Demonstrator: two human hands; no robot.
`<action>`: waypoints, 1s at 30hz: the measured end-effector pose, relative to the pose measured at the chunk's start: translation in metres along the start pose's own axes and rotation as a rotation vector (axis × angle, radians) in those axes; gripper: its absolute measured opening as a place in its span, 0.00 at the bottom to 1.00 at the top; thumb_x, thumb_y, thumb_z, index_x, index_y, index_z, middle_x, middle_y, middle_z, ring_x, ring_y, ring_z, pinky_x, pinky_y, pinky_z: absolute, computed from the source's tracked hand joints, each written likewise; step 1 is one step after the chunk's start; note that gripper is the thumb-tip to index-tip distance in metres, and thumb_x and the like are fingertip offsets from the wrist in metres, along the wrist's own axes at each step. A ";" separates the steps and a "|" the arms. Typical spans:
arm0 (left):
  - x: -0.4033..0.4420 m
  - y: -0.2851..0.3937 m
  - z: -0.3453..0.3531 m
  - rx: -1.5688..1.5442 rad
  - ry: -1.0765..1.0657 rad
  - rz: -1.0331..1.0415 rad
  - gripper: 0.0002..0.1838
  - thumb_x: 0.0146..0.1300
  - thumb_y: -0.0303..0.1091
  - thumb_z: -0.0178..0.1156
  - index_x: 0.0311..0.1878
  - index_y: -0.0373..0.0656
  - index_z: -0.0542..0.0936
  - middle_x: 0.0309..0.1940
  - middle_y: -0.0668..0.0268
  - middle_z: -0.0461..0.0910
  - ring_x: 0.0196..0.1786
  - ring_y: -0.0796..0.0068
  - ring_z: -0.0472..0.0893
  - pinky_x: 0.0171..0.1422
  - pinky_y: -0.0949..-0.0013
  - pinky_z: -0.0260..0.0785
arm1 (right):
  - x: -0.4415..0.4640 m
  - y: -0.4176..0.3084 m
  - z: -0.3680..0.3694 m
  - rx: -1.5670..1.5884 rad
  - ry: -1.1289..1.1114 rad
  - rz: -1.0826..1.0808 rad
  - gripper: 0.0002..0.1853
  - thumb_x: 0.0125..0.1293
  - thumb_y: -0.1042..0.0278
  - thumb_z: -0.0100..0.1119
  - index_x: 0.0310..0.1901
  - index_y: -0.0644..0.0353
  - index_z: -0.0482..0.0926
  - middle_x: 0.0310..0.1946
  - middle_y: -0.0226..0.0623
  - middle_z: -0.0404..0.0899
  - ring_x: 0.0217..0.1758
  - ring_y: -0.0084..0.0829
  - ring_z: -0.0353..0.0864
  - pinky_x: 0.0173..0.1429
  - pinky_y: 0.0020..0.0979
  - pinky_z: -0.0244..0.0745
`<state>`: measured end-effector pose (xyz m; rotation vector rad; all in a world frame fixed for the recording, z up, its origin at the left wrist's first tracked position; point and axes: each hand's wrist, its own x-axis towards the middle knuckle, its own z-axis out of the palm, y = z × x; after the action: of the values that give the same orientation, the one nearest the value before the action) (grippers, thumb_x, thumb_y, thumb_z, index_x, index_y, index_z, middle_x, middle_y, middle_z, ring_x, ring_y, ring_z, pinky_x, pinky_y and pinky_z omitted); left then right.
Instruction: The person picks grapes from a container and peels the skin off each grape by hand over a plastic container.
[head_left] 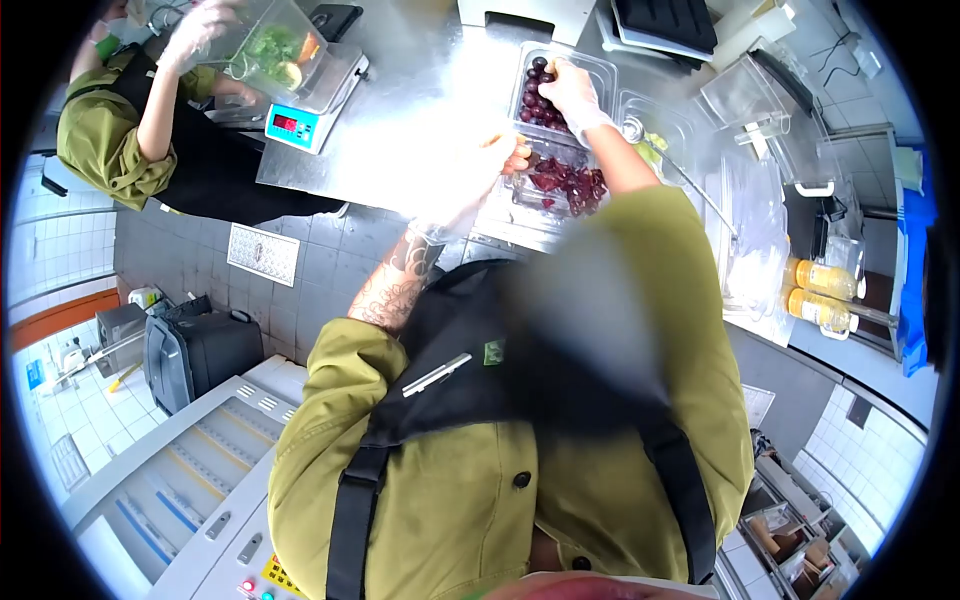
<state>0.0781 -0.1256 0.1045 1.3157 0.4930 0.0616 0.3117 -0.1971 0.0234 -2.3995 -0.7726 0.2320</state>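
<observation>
My right hand (572, 92), in a thin clear glove, reaches into a clear plastic container (606, 72) of whole dark grapes (535, 100). Its fingers are curled together at a grape near the container's middle. Nearer to me, a second clear container (497, 205) has cut dark red grape pieces (570, 187) in it. My left hand (490, 160), also gloved, is at the left rim of that container, its fingers bent together. What they hold, if anything, I cannot make out. Strong glare washes out part of this hand.
At the left a co-worker (130, 130) holds a clear tub of greens (275, 55) over a blue digital scale (292, 125). Right of the grapes stands a container with pale green pieces (652, 145). Yellow bottles (822, 278) lie at the right. The steel table (400, 110) glares.
</observation>
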 end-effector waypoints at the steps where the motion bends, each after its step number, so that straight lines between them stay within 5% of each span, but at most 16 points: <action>1: -0.003 0.005 -0.003 -0.040 0.015 0.022 0.15 0.69 0.37 0.53 0.47 0.33 0.78 0.39 0.59 0.82 0.42 0.74 0.82 0.47 0.73 0.73 | -0.002 -0.010 -0.012 0.077 -0.041 0.003 0.20 0.51 0.66 0.69 0.47 0.58 0.78 0.42 0.43 0.82 0.45 0.39 0.82 0.52 0.34 0.75; 6: 0.008 -0.017 -0.011 -0.570 -0.076 0.041 0.18 0.70 0.40 0.53 0.51 0.33 0.75 0.45 0.56 0.80 0.46 0.67 0.82 0.51 0.70 0.74 | -0.062 -0.057 -0.079 0.819 -0.437 -0.075 0.19 0.55 0.73 0.67 0.50 0.59 0.79 0.43 0.33 0.82 0.47 0.24 0.80 0.56 0.27 0.72; 10: 0.002 0.000 0.004 -0.756 -0.133 -0.010 0.16 0.69 0.38 0.55 0.49 0.33 0.76 0.45 0.56 0.80 0.46 0.67 0.82 0.52 0.70 0.75 | -0.107 -0.070 -0.098 0.903 -0.513 -0.160 0.18 0.59 0.78 0.62 0.53 0.64 0.78 0.47 0.35 0.81 0.49 0.24 0.79 0.58 0.27 0.71; 16: -0.004 -0.002 0.007 -0.638 -0.126 -0.036 0.13 0.66 0.32 0.58 0.48 0.34 0.77 0.41 0.61 0.80 0.44 0.74 0.81 0.51 0.73 0.75 | -0.141 -0.065 -0.091 0.729 -0.230 -0.207 0.21 0.57 0.78 0.64 0.55 0.62 0.78 0.50 0.32 0.80 0.44 0.23 0.80 0.55 0.23 0.72; 20: -0.010 0.011 0.018 -0.608 -0.108 -0.013 0.12 0.67 0.32 0.57 0.49 0.35 0.78 0.42 0.64 0.80 0.46 0.76 0.79 0.55 0.74 0.72 | -0.160 -0.079 -0.090 0.429 0.090 -0.251 0.16 0.55 0.74 0.67 0.47 0.58 0.84 0.39 0.36 0.85 0.35 0.22 0.83 0.43 0.22 0.77; 21: -0.011 0.012 0.020 -0.575 -0.101 0.006 0.12 0.67 0.31 0.58 0.50 0.35 0.78 0.42 0.65 0.80 0.46 0.77 0.79 0.56 0.74 0.71 | -0.161 -0.076 -0.084 0.376 0.165 -0.335 0.13 0.56 0.67 0.66 0.42 0.61 0.84 0.36 0.39 0.84 0.33 0.29 0.84 0.41 0.25 0.78; 24: -0.004 0.006 0.020 -0.472 -0.093 0.015 0.12 0.66 0.32 0.58 0.50 0.36 0.79 0.42 0.67 0.80 0.46 0.80 0.78 0.56 0.77 0.69 | -0.159 -0.060 -0.065 0.078 0.318 -0.594 0.11 0.57 0.67 0.64 0.41 0.60 0.83 0.33 0.39 0.83 0.35 0.36 0.84 0.41 0.31 0.79; 30: -0.002 0.008 0.009 -0.345 -0.105 -0.017 0.10 0.66 0.33 0.58 0.47 0.38 0.81 0.40 0.69 0.80 0.45 0.84 0.77 0.52 0.81 0.68 | -0.158 -0.071 -0.057 0.139 0.351 -0.494 0.10 0.53 0.71 0.66 0.38 0.57 0.83 0.31 0.35 0.82 0.29 0.34 0.82 0.37 0.29 0.78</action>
<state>0.0813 -0.1326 0.1141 0.9709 0.3842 0.0597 0.1686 -0.2708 0.1089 -1.9671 -1.1000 -0.3160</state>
